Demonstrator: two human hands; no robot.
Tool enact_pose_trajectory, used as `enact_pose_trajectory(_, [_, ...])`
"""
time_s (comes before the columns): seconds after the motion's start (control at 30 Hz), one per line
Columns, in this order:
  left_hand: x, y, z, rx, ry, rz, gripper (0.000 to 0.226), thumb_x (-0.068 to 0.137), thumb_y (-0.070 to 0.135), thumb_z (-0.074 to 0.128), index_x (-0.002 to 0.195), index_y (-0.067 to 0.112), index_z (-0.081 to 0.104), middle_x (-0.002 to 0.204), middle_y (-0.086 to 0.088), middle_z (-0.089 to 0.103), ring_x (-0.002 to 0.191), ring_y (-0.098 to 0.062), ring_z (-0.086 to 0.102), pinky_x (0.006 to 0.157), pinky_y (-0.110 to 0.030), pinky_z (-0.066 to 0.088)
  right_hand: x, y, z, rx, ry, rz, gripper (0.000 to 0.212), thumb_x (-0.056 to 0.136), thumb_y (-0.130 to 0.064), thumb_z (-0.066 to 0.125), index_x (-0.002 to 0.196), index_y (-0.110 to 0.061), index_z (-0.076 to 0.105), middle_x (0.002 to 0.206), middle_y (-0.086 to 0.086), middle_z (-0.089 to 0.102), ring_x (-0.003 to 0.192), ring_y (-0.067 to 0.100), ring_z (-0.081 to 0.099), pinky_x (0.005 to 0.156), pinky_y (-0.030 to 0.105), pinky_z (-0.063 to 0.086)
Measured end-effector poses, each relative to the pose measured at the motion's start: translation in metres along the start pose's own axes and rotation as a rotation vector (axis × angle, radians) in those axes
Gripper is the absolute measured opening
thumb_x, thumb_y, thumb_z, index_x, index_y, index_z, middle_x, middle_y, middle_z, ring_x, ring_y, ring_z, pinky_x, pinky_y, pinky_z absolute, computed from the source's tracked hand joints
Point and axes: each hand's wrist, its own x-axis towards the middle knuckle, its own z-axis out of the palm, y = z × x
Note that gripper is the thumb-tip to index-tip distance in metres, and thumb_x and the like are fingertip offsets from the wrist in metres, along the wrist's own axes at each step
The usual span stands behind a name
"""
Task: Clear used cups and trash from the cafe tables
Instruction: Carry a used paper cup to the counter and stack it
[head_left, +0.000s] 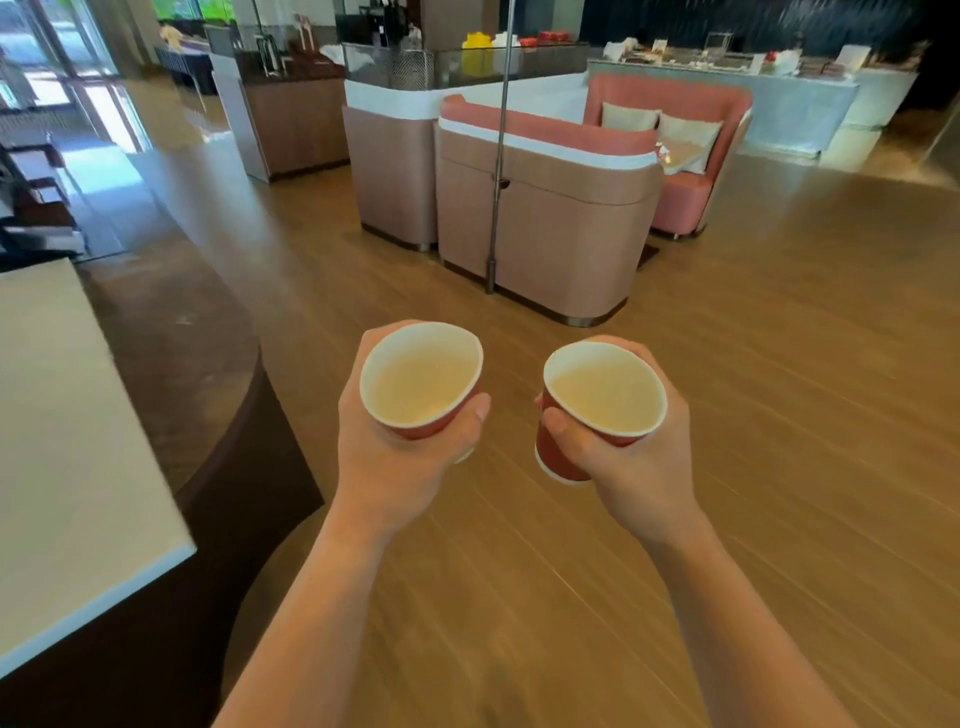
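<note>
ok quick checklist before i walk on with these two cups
1. Left hand grips left cup: ok, fingers curled round its wall.
2. Right hand grips right cup: ok, same hold.
3. Cups empty of liquid: cannot tell, the insides look pale and blurred.
4. Way straight ahead: not ok, a pole and a pink booth stand there; steer round.
5. Bin spotted: not ok, none shows in this view.
6. Free hand for more trash: not ok, both are full.
</note>
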Motion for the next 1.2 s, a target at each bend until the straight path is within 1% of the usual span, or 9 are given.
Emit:
enact_pose_trajectory(0.2, [0.105, -0.104, 0.045, 0.062, 0.035, -0.045, 0.06, 0.069, 0.041, 0.081, 0.121, 0.036, 0.052, 0.11, 0.034, 0.063, 0.117, -0.002, 0.061, 0.084, -0.01, 0.053, 0.13, 0.107, 0.002, 0.051, -0.032, 0.004, 0.062, 0.067, -0.045, 0.083, 0.121, -0.03, 0.058, 0.115, 0.009, 0.071, 0.109, 0.03, 0.071, 0.088, 0.034, 0.06])
enact_pose_trajectory(0.4, [0.241, -0.183, 0.096, 0.2, 0.083, -0.004, 0.062, 0.07, 0.038, 0.085, 0.122, 0.031, 0.053, 0.114, 0.016, 0.063, 0.115, -0.004, 0.062, 0.086, -0.01, 0.052, 0.289, 0.183, 0.006, 0.112, -0.107, -0.017, 0.062, 0.065, -0.048, 0.081, 0.12, -0.034, 0.056, 0.112, -0.011, 0.068, 0.11, 0.015, 0.067, 0.082, 0.016, 0.054])
enact_pose_trajectory(0.5, [0.298, -0.213, 0.099, 0.226, 0.13, 0.006, 0.062, 0.07, 0.039, 0.084, 0.123, 0.027, 0.054, 0.113, 0.016, 0.065, 0.114, -0.011, 0.064, 0.087, -0.014, 0.054, 0.363, 0.206, 0.019, 0.129, -0.157, -0.035, 0.062, 0.065, -0.047, 0.081, 0.12, -0.033, 0.056, 0.113, -0.01, 0.067, 0.111, 0.011, 0.066, 0.08, 0.013, 0.054])
enact_pose_trajectory(0.67, [0.367, -0.271, 0.08, 0.248, 0.214, -0.014, 0.059, 0.07, 0.038, 0.082, 0.121, 0.024, 0.055, 0.113, 0.007, 0.066, 0.114, -0.022, 0.065, 0.089, -0.021, 0.056, 0.453, 0.257, 0.061, 0.148, -0.251, -0.017, 0.062, 0.065, -0.049, 0.082, 0.12, -0.036, 0.056, 0.115, 0.0, 0.071, 0.107, 0.022, 0.071, 0.082, 0.023, 0.059])
enact_pose_trajectory(0.77, [0.403, -0.317, 0.063, 0.247, 0.252, -0.026, 0.061, 0.071, 0.037, 0.082, 0.122, 0.016, 0.055, 0.113, 0.003, 0.066, 0.112, -0.019, 0.065, 0.088, -0.018, 0.055, 0.497, 0.295, 0.099, 0.159, -0.29, -0.008, 0.06, 0.065, -0.05, 0.082, 0.118, -0.042, 0.055, 0.112, -0.02, 0.069, 0.11, 0.015, 0.069, 0.079, 0.016, 0.057])
enact_pose_trajectory(0.8, [0.416, -0.335, 0.056, 0.244, 0.262, -0.034, 0.062, 0.072, 0.037, 0.082, 0.122, 0.013, 0.055, 0.113, 0.002, 0.066, 0.112, -0.019, 0.065, 0.087, -0.018, 0.055, 0.512, 0.308, 0.114, 0.159, -0.301, -0.015, 0.06, 0.065, -0.05, 0.081, 0.118, -0.041, 0.055, 0.111, -0.02, 0.068, 0.112, 0.013, 0.067, 0.078, 0.015, 0.057])
enact_pose_trajectory(0.93, [0.482, -0.412, 0.022, 0.238, 0.315, -0.029, 0.064, 0.072, 0.036, 0.083, 0.123, 0.01, 0.054, 0.113, 0.002, 0.065, 0.112, -0.016, 0.065, 0.086, -0.015, 0.054, 0.584, 0.36, 0.179, 0.129, -0.356, -0.042, 0.061, 0.064, -0.051, 0.08, 0.119, -0.041, 0.054, 0.117, -0.007, 0.068, 0.112, 0.019, 0.068, 0.079, 0.017, 0.058])
enact_pose_trajectory(1.07, [0.581, -0.471, -0.018, 0.23, 0.347, -0.023, 0.062, 0.071, 0.036, 0.085, 0.122, 0.02, 0.054, 0.113, 0.002, 0.066, 0.111, -0.016, 0.065, 0.084, -0.015, 0.054, 0.68, 0.393, 0.25, 0.103, -0.387, -0.072, 0.06, 0.065, -0.051, 0.079, 0.119, -0.04, 0.054, 0.115, -0.012, 0.068, 0.113, 0.014, 0.067, 0.08, 0.014, 0.056])
enact_pose_trajectory(1.2, [0.685, -0.513, -0.052, 0.26, 0.335, 0.002, 0.063, 0.072, 0.021, 0.087, 0.124, 0.014, 0.054, 0.113, 0.004, 0.065, 0.11, -0.011, 0.065, 0.083, -0.013, 0.053, 0.771, 0.412, 0.312, 0.143, -0.334, -0.094, 0.059, 0.066, -0.049, 0.08, 0.118, -0.04, 0.055, 0.115, -0.013, 0.068, 0.113, 0.013, 0.066, 0.081, 0.015, 0.056])
